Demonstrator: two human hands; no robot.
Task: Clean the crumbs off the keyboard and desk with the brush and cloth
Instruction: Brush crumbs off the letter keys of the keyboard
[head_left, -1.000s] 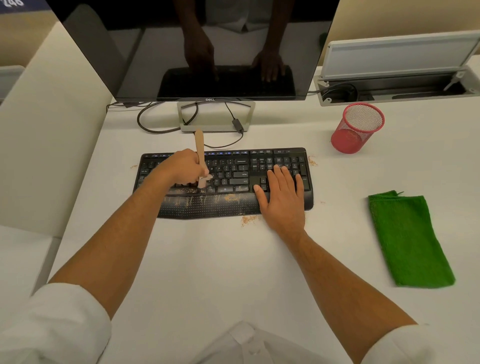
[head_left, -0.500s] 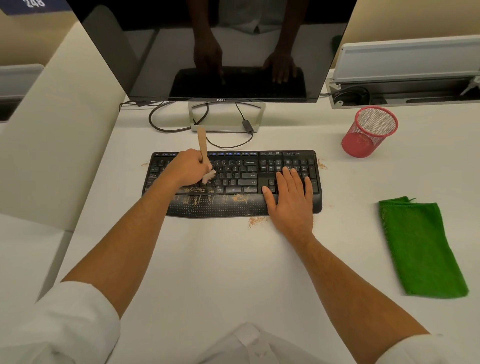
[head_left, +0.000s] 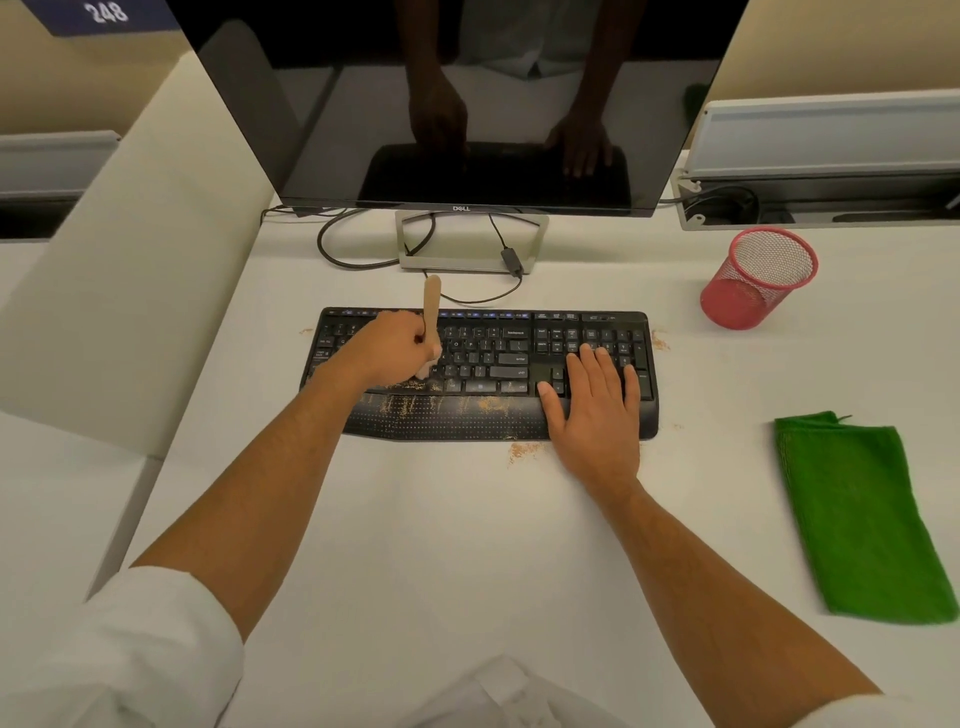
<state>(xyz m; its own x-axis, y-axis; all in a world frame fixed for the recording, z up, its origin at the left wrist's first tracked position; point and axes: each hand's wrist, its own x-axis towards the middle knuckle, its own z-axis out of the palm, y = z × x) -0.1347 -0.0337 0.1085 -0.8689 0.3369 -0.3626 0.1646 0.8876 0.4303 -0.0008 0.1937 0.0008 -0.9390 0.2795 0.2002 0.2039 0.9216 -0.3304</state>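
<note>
Brush (head_left: 431, 304) bristles mostly hidden behind the left hand (head_left: 390, 349); only a pale tuft shows at its lower edge, touching the keys. Monitor (head_left: 467, 104) top cut off. Left hand fingers curled round the wooden handle, which sticks up tilted toward the monitor stand. Right hand (head_left: 597, 410) lies flat, fingers spread, on the right end of the keyboard (head_left: 498, 364) (fingertips on the numpad, palm over the wrist rest). Crumbs (head_left: 524, 449) on the wrist rest and on the tabletop (head_left: 467, 545) just in front. Cloth (head_left: 862, 519) lies flat, well to the right. Red mesh cup (head_left: 758, 278) near the back right; looks empty, bottom hard to make out.
</note>
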